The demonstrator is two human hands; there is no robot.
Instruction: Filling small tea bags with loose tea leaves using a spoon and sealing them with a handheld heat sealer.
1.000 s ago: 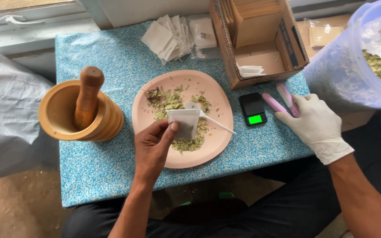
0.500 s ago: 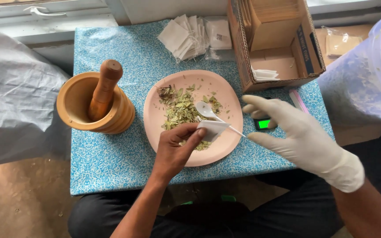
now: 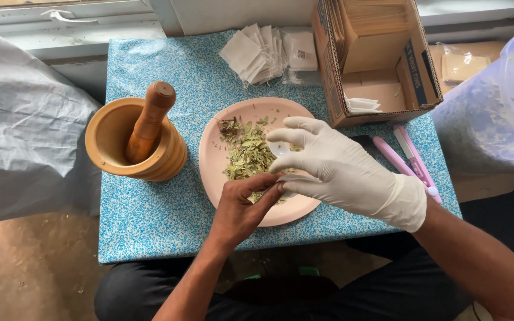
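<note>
My bare left hand (image 3: 242, 208) hovers over the near part of a pink plate (image 3: 221, 172), its fingertips pinched on a small white paper sachet (image 3: 291, 178) that is mostly hidden. My gloved right hand (image 3: 340, 169) reaches in from the right, with its thumb and forefinger meeting right at the left fingertips. Under its spread fingers a white spoon (image 3: 278, 148) lies on a heap of dried green leaves (image 3: 246, 156). Whether the right hand grips the sachet or the spoon is hidden.
A wooden mortar with its pestle (image 3: 141, 134) stands left of the plate on the blue patterned table (image 3: 150, 220). Behind lie several empty sachets (image 3: 257, 53) and an open cardboard box (image 3: 382, 59). A pink tool (image 3: 408, 157) and a big plastic bag of leaves (image 3: 495, 113) are at right.
My right hand has come left from beside the pink tool to over the plate, covering the small scale. My left hand lowered the sachet toward the plate's near edge.
</note>
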